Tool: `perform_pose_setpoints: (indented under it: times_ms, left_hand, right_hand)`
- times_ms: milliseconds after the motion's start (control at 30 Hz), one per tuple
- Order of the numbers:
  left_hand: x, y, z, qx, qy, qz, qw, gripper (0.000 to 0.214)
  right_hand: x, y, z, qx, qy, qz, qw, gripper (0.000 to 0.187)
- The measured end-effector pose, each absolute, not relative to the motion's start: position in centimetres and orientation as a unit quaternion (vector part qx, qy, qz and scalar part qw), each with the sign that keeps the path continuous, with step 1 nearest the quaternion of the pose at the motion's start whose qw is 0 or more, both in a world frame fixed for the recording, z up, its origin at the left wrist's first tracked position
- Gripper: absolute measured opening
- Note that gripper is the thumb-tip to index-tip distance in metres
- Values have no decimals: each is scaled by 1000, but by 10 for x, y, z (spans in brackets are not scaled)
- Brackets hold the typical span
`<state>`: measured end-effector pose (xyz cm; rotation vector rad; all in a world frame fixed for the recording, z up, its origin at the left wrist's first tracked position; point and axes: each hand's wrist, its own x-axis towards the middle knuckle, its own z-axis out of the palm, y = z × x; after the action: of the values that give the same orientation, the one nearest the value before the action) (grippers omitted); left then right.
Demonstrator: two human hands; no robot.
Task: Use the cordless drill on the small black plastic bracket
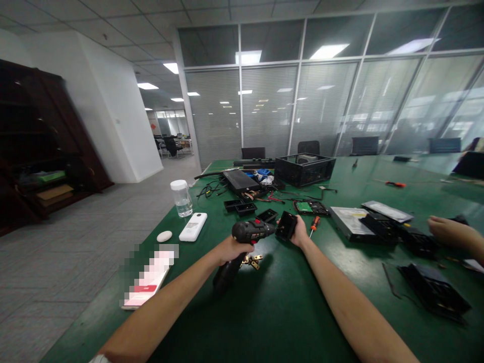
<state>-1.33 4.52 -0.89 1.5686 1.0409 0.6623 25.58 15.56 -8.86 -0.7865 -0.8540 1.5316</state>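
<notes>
Plainly, we have both hands busy over the green tabletop [280, 322]. Our left hand [230, 250] holds a black power drill [248, 232], its fingers wrapped around the grip just under the body, with the chuck pointing to the right. Our right hand [299, 233] grips a small black box [286, 226] at its right edge, tilted up off the surface, its hollow side turned partly towards us. The drill's nose is right beside the box; we cannot tell whether the two touch.

Below the drill lies a small heap of brass-coloured pieces [256, 262]. Just beyond our hands sit more little black trays [246, 208], and a screwdriver [315, 225] with an orange and black handle rests near our right hand. Behind it we see a green circuit board [303, 206], and farther back a black metal frame [302, 171] next to a tangle of cables and parts.

To our left stand a clear jar [183, 202] with a white lid, a white handheld device [193, 227], a white disc [164, 236] and a phone [148, 285] with its screen lit. On our right, another person's hand [448, 233] reaches in over black parts [418, 241], near a silver drive [351, 223].
</notes>
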Motion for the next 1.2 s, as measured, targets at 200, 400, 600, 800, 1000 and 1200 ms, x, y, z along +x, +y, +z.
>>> perform_pose_setpoints:
  times_ms: [200,400,600,800,1000,1200]
  left_hand:
    - [-13,45,-9,655,424,292,554,25]
    - [-14,47,-12,654,435,288,547,23]
    - [-13,46,-11,649,436,289,553,28]
    - [-12,43,-6,660,435,292,539,28]
    - [-13,44,-7,655,441,288,542,20]
    - [-13,43,-5,657,428,270,559,17]
  right_hand:
    - [255,154,-86,-340,-374,645,573,38]
    - [255,155,-87,-341,-368,645,576,38]
    - [257,157,-91,-335,-382,649,565,40]
    - [257,159,-93,-347,-399,607,593,36]
    - [259,160,-95,-319,-377,651,577,38]
    - [259,160,-94,-317,-368,657,576,38]
